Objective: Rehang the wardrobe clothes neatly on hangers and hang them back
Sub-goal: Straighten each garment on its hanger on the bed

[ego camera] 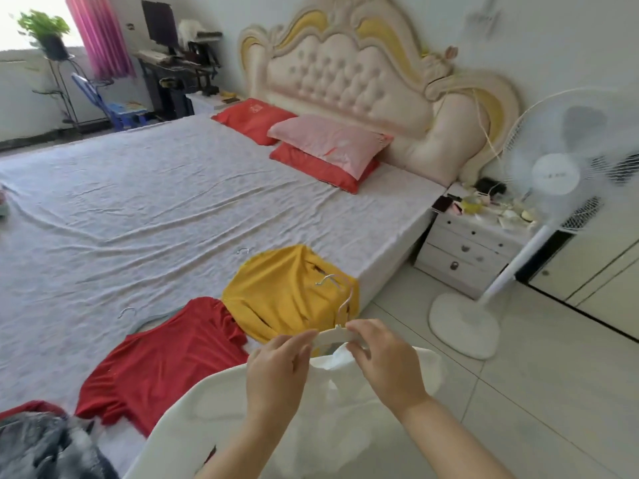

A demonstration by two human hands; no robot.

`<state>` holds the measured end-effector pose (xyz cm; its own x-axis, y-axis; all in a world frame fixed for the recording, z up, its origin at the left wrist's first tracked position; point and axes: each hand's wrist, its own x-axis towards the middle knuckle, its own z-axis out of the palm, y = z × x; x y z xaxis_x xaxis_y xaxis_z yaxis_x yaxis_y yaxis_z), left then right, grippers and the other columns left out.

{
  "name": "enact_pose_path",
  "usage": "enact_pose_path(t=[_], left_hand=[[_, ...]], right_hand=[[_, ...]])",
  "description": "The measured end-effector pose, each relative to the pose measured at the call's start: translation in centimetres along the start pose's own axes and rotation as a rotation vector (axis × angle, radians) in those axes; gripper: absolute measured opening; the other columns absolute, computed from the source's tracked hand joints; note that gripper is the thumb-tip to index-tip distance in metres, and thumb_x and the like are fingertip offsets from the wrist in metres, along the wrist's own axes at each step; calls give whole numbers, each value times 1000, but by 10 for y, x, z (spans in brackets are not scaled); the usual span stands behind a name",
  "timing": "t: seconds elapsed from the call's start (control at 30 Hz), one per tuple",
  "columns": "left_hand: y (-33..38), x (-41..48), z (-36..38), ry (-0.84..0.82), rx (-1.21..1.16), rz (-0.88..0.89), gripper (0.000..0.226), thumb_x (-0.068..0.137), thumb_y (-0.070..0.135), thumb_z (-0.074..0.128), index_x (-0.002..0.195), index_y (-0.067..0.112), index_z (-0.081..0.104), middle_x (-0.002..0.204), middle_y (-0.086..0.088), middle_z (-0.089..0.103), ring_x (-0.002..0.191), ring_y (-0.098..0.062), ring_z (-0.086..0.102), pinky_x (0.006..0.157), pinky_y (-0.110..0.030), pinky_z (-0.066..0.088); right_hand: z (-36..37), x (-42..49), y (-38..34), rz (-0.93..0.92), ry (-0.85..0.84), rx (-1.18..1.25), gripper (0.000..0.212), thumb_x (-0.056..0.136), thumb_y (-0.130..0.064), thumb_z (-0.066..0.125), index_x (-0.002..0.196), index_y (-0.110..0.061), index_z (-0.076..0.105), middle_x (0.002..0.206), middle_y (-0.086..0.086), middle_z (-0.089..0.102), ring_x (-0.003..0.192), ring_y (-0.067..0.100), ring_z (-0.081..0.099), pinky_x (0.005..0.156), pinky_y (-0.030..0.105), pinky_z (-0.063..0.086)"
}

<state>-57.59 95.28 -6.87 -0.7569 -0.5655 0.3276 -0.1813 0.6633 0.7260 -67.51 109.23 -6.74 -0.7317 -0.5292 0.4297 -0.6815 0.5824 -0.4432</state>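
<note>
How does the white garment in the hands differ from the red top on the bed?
The white garment is held up, left hand and right hand pinching its pale hanger; the red top lies flat on the bed, untouched. The white garment's hanger is whitish; the red top has a grey-blue hanger. Both have a hanger at the neck.

A white top hangs on a pale hanger pinched between the fingers; a yellow shirt lies flat just beyond them, a red shirt to their left
</note>
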Motion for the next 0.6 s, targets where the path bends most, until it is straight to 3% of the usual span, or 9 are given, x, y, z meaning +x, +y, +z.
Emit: enact_pose_path(t=[0.2, 0.43, 0.6], left_hand=[[25, 58, 81, -80, -95, -40, 25, 81, 8, 67, 98, 26, 73, 81, 3, 66, 70, -25, 61, 69, -46, 48], [43, 144, 174, -163, -189, -46, 27, 80, 4, 66, 97, 24, 73, 85, 5, 67, 71, -21, 61, 71, -43, 49], [58, 214, 218, -178, -188, -15, 26, 82, 8, 66, 102, 24, 72, 88, 0, 68, 81, -20, 64, 73, -30, 48]], right_hand=[[-14, 50, 80, -34, 61, -126, 38, 58, -18, 88, 88, -26, 68, 81, -12, 66, 63, 7, 60, 48, 18, 43], [-21, 131, 172, -21, 29, -200, 36, 55, -16, 89, 83, -26, 69, 77, -14, 66, 64, 6, 61, 48, 18, 47], [-24, 201, 224, 22, 10, -187, 30, 63, -13, 85, 88, -23, 72, 84, -8, 68, 69, 8, 61, 54, 21, 48]])
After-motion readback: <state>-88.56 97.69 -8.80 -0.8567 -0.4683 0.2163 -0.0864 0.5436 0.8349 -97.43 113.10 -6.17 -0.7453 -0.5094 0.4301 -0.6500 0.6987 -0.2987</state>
